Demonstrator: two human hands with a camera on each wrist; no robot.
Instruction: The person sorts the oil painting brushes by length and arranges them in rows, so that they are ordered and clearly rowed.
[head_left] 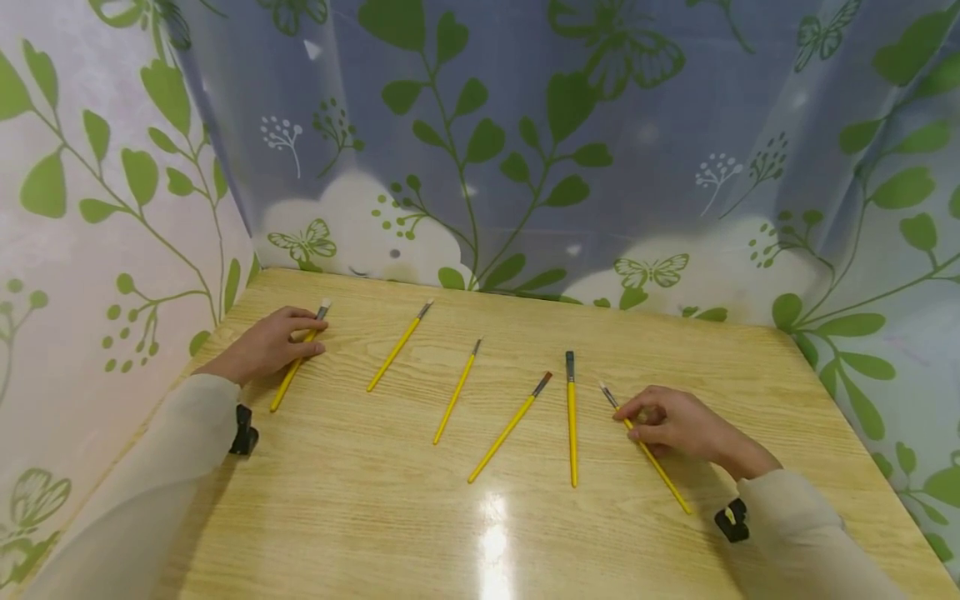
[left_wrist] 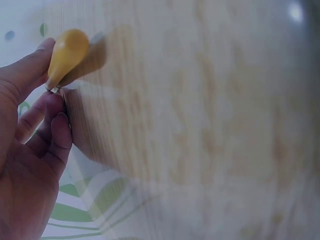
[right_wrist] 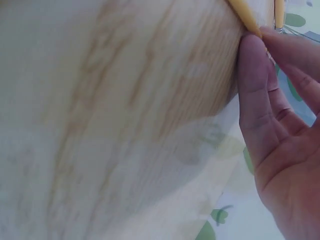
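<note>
At the table's left side my left hand [head_left: 276,343] pinches a yellow-handled paintbrush [head_left: 287,385] near its metal collar, the pale bristles pointing away from me. In the left wrist view the rounded handle end of this paintbrush [left_wrist: 70,47] faces the camera, with thumb and fingers on either side. On the right, my right hand [head_left: 681,423] pinches another yellow paintbrush [head_left: 663,477], white-tipped, by the upper handle between thumb and fingertips. Its handle slants toward the table's near right. The right wrist view shows the yellow handle [right_wrist: 244,14] at the fingertips.
Between the hands lie several more yellow brushes: a light-tipped brush [head_left: 393,354], a thin brush [head_left: 454,400], a red-brown-tipped brush [head_left: 510,429] and a flat dark-tipped brush [head_left: 573,433]. The wood-grain table [head_left: 360,500] meets a leaf-patterned curtain [head_left: 525,208] at the back and sides.
</note>
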